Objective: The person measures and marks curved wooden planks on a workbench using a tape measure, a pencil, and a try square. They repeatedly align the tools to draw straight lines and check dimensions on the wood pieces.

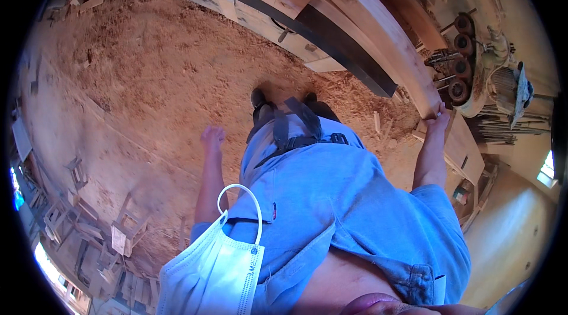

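Note:
At the right, my right hand (438, 118) is closed at the near end of a long pale wooden board (387, 16), its fingers against the board's end. The board runs up and to the left, over a dark-edged machine table (349, 49). My left hand (213, 136) hangs at my left side above the floor, fingers curled in, with nothing visible in it. It is small and slightly blurred.
Sawdust covers the floor (148, 66), with wood scraps (377, 121) near the machine. Wooden frames (127, 232) stand at the lower left. Beyond my right hand are a machine with round rollers (461, 66) and a wooden box (464, 149). A white face mask (219, 267) hangs in front of me.

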`<state>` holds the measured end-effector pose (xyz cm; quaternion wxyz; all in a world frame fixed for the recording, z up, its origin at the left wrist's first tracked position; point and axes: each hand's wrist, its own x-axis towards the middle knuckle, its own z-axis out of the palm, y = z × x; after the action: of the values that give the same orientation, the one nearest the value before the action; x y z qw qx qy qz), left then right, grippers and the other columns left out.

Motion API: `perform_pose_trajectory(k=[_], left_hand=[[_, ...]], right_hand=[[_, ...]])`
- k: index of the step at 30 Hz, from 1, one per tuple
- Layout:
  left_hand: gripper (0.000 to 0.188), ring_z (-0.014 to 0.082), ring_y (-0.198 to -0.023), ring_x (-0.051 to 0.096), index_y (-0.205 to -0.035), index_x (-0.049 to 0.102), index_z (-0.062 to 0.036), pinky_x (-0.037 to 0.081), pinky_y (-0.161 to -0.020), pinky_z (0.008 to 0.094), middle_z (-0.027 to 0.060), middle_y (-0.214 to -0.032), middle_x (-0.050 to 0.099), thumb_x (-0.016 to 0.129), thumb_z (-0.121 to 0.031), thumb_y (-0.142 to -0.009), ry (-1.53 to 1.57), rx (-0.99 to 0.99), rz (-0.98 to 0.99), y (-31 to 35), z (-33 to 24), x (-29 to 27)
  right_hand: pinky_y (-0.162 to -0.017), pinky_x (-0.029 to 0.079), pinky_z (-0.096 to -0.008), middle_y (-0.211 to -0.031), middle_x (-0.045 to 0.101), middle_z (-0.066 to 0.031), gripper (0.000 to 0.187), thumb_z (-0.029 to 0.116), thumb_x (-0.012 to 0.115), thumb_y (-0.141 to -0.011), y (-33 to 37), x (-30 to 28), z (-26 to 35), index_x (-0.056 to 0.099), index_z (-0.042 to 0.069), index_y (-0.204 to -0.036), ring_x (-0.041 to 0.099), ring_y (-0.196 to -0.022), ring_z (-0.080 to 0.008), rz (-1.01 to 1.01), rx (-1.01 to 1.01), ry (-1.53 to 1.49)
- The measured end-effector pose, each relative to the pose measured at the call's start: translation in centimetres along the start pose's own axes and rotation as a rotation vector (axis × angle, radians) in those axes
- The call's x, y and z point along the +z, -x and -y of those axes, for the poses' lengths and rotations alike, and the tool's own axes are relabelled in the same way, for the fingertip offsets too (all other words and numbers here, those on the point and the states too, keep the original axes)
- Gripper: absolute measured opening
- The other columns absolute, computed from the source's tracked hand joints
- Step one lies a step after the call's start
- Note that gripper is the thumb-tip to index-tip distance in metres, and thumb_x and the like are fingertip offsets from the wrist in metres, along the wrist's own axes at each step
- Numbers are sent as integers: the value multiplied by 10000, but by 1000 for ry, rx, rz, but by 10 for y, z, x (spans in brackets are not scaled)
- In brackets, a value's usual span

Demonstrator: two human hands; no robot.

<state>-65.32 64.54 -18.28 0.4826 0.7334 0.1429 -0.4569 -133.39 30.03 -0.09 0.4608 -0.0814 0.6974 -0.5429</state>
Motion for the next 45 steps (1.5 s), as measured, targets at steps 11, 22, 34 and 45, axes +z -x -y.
perform_pose_trajectory(k=[11, 22, 34, 45], left_hand=[[333, 190, -749, 663, -1176, 583, 6, 523, -657, 302, 96, -870, 667, 641, -134, -879, -56, 63, 122, 7, -1, 56], [447, 164, -801, 653, -1280, 525, 66, 540, -692, 286, 114, -994, 660, 636, -97, -879, -47, 76, 183, -5, 13, 57], [473, 148, -681, 627, -1322, 538, 29, 491, -585, 276, 79, -842, 667, 610, -141, -887, -148, 131, 65, -2, 16, 47], [561, 193, -762, 678, -1361, 475, 116, 541, -637, 291, 141, -966, 688, 622, -132, -879, -300, 191, 161, -45, 44, 31]], right_hand=[[-889, 515, -514, -1196, 664, -60, 271, 329, 624, -956, -46, -5, 35, 666, 187, -1183, 641, -1057, -281, 33, 57, 148], [-860, 531, -487, -1261, 642, -65, 419, 433, 494, -1010, -66, -15, 52, 593, 168, -1319, 639, -1067, -273, 55, 77, 344], [-955, 513, -484, -1330, 603, -70, 440, 370, 522, -1008, -41, -14, 11, 548, 109, -1360, 602, -1173, -268, 302, -21, 91], [-961, 534, -427, -1269, 632, -92, 370, 254, 528, -1011, -48, -26, -5, 566, 43, -1313, 622, -1157, -253, 297, -57, 106]])
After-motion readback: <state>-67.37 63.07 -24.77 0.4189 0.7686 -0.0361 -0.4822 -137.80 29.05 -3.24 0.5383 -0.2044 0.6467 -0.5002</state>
